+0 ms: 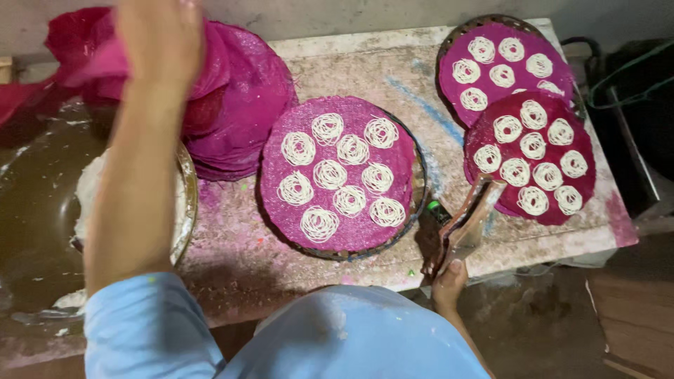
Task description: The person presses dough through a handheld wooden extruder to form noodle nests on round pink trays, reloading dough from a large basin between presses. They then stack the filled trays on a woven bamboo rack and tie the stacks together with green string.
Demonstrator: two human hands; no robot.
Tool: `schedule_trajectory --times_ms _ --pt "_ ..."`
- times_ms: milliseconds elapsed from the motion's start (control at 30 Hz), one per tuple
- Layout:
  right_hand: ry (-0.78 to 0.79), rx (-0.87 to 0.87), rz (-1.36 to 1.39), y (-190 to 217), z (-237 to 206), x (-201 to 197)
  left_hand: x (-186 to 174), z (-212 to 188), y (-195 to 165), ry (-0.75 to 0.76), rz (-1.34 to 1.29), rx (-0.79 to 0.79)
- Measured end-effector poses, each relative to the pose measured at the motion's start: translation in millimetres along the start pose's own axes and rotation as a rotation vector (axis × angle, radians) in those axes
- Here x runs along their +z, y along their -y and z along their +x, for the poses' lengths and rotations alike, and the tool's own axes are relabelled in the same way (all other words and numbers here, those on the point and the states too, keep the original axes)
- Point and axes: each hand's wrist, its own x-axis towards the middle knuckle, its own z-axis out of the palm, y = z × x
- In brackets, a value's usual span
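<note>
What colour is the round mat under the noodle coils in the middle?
Magenta pink mat, seen in the head view.

We see no packages, labels, signs or screens anywhere on the work surface or around it.

The left hand (160, 38) reaches up onto a stack of pink mats (239, 105), fingers resting on its folded top edge. The right hand (449, 281) grips a wooden noodle press (467, 221), which slants up and away from it, its far end near the dark red mat.
</note>
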Motion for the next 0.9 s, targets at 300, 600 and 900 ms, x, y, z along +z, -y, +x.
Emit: schedule_trajectory --times_ms 300,600,900 --pt "-0.001 0.006 0.05 9.8 -2.3 5.7 42.2 -148.8 -195.1 0.381 -0.33 0.155" --pt "0.05 -0.04 0.055 9.8 -2.5 3.2 62.9 -258.6 -269.2 0.342 -0.356 0.116" --pt "0.119 -0.056 0.071 -4.0 -2.5 -11.4 66.3 -289.3 -289.6 0.519 -0.454 -0.048"
